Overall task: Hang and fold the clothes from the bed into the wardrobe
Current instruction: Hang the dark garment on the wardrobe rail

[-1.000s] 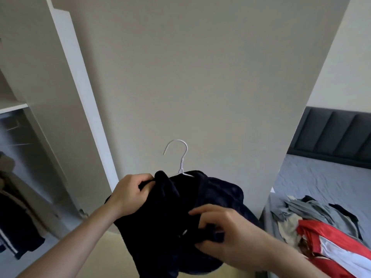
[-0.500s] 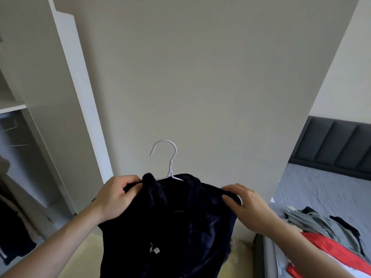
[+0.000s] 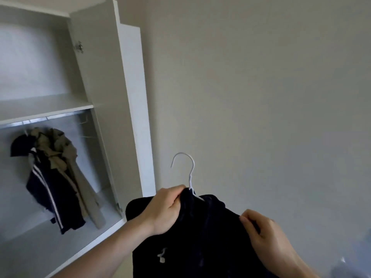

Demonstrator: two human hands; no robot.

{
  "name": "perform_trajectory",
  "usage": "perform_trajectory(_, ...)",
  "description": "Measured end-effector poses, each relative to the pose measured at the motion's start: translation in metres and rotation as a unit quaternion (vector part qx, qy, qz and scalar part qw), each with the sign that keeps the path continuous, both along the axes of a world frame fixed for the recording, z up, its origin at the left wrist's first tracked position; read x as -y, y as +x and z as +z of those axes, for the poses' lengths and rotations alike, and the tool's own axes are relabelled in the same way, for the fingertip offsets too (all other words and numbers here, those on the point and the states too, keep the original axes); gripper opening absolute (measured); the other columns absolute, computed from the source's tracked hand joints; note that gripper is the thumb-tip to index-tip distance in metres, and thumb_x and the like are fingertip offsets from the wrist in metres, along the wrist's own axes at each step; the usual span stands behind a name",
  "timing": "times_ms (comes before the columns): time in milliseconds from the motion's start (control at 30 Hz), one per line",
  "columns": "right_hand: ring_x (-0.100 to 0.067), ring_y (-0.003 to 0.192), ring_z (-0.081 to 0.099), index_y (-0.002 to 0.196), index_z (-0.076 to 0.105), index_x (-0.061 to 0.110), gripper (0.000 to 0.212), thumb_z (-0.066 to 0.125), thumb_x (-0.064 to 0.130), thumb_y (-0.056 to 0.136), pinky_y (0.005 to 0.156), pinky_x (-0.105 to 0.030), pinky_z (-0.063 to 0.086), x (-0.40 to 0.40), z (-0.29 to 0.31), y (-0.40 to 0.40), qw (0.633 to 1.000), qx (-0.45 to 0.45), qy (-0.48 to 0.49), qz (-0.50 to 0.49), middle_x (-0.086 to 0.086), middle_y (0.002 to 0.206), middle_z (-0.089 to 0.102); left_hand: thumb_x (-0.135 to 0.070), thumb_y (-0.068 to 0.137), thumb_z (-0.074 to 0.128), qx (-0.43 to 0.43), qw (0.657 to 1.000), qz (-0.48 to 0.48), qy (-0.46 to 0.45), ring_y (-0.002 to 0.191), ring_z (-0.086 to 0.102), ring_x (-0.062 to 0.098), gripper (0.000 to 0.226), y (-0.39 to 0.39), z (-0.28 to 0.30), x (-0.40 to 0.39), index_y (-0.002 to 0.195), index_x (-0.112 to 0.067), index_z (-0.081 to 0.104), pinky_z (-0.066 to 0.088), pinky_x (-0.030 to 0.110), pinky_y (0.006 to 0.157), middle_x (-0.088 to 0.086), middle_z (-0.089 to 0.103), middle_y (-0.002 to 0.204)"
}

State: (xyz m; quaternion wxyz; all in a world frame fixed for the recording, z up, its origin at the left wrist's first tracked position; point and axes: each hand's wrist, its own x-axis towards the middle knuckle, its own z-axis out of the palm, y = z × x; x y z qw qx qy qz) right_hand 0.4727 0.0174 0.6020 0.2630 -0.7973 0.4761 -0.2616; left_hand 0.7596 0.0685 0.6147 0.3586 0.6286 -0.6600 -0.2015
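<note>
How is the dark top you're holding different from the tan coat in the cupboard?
The dark navy top is held up by the left hand and right hand, outside the wardrobe; the tan coat already hangs from the metal rail. The top is near black, the coat light beige. The top's white wire hanger hooks on nothing yet.

Soft, even daylight fills the room, a little dim, with no hard glare on the plain wall [image 3: 261, 97]. The wardrobe [image 3: 128, 97] leans and bends toward the left edge from the wide lens, and its inside lies in grey shade. The dark garment [image 3: 200, 237] shows almost no detail, and the lower right corner looks blurred, perhaps from motion.
</note>
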Motion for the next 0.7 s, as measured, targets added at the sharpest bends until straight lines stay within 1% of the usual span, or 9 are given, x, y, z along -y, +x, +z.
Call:
perform_trajectory(133, -0.004, 0.057, 0.046, 0.073, 0.055, 0.020, 0.029, 0.055, 0.023, 0.102, 0.057, -0.023, 0.039, 0.040, 0.000, 0.028, 0.997, 0.024, 0.041, 0.069, 0.006, 0.058, 0.050, -0.004, 0.102, 0.039, 0.054, 0.996, 0.059, -0.036, 0.077, 0.057, 0.030, 0.026, 0.007, 0.014, 0.015, 0.082, -0.013, 0.053, 0.048, 0.049, 0.079, 0.008, 0.060, 0.075)
perform_trajectory(233, -0.005, 0.056, 0.045, 0.073, 0.055, 0.017, 0.027, 0.057, 0.022, 0.100, 0.056, -0.023, 0.038, 0.063, -0.003, 0.062, 0.990, 0.044, 0.070, 0.116, 0.000, 0.059, 0.050, -0.003, 0.096, 0.039, 0.100, 0.989, 0.101, -0.047, 0.071, 0.048, 0.017, 0.032, 0.025, 0.026, 0.012, 0.072, -0.026, 0.040, 0.040, 0.032, 0.074, -0.003, 0.049, 0.068)
perform_trajectory(300, -0.005, 0.055, 0.044, 0.070, 0.054, 0.017, 0.030, 0.059, 0.021, 0.099, 0.057, -0.026, 0.036, 0.073, 0.000, 0.090, 0.983, 0.061, 0.087, 0.147, 0.004, 0.055, 0.045, -0.007, 0.097, 0.042, 0.144, 0.977, 0.147, -0.051, 0.078, 0.047, 0.010, 0.033, 0.042, 0.033, 0.004, 0.074, -0.031, 0.042, 0.035, 0.026, 0.083, -0.011, 0.049, 0.072)
perform_trajectory(333, -0.006, 0.055, 0.045, 0.068, 0.055, 0.018, 0.031, 0.060, 0.021, 0.099, 0.057, -0.027, 0.036, 0.077, 0.000, 0.104, 0.980, 0.066, 0.091, 0.163, 0.005, 0.054, 0.046, -0.010, 0.098, 0.043, 0.161, 0.970, 0.173, -0.048, 0.086, 0.048, 0.004, 0.031, 0.053, 0.033, -0.003, 0.081, -0.035, 0.051, 0.035, 0.025, 0.090, -0.015, 0.054, 0.082)
perform_trajectory(400, -0.005, 0.053, 0.045, 0.066, 0.054, 0.021, 0.033, 0.060, 0.025, 0.098, 0.055, -0.024, 0.036, 0.080, -0.001, 0.133, 0.974, 0.061, 0.095, 0.196, 0.006, 0.053, 0.047, -0.019, 0.103, 0.046, 0.171, 0.957, 0.231, -0.029, 0.109, 0.048, 0.000, 0.028, 0.076, 0.026, -0.020, 0.114, -0.034, 0.065, 0.032, 0.023, 0.105, -0.020, 0.059, 0.115)
perform_trajectory(433, -0.004, 0.053, 0.044, 0.067, 0.054, 0.020, 0.032, 0.060, 0.027, 0.098, 0.054, -0.021, 0.036, 0.080, -0.002, 0.147, 0.970, 0.058, 0.098, 0.214, 0.005, 0.053, 0.047, -0.022, 0.104, 0.047, 0.160, 0.953, 0.258, -0.015, 0.121, 0.045, 0.000, 0.032, 0.087, 0.021, -0.030, 0.129, -0.032, 0.063, 0.029, 0.023, 0.111, -0.021, 0.054, 0.129)
perform_trajectory(500, -0.003, 0.051, 0.045, 0.071, 0.054, 0.019, 0.029, 0.059, 0.029, 0.098, 0.052, -0.018, 0.036, 0.081, -0.004, 0.177, 0.963, 0.052, 0.102, 0.245, 0.004, 0.055, 0.049, -0.030, 0.102, 0.048, 0.109, 0.950, 0.294, 0.006, 0.132, 0.037, -0.006, 0.039, 0.107, 0.014, -0.052, 0.140, -0.037, 0.056, 0.025, 0.021, 0.116, -0.028, 0.043, 0.140)
perform_trajectory(567, -0.002, 0.051, 0.047, 0.072, 0.055, 0.020, 0.028, 0.058, 0.029, 0.098, 0.053, -0.018, 0.036, 0.082, -0.006, 0.208, 0.956, 0.052, 0.106, 0.269, 0.005, 0.057, 0.052, -0.043, 0.094, 0.047, 0.031, 0.949, 0.313, 0.001, 0.132, 0.038, -0.011, 0.040, 0.125, 0.010, -0.071, 0.132, -0.048, 0.053, 0.029, 0.019, 0.113, -0.039, 0.040, 0.135)
perform_trajectory(700, -0.006, 0.055, 0.049, 0.069, 0.053, 0.024, 0.032, 0.052, 0.032, 0.100, 0.060, -0.028, 0.040, 0.080, -0.014, 0.275, 0.945, 0.031, 0.120, 0.304, 0.002, 0.061, 0.054, -0.061, 0.084, 0.052, -0.040, 0.933, 0.357, -0.016, 0.126, 0.047, -0.011, 0.044, 0.160, 0.001, -0.094, 0.126, -0.051, 0.053, 0.040, 0.017, 0.106, -0.038, 0.046, 0.130)
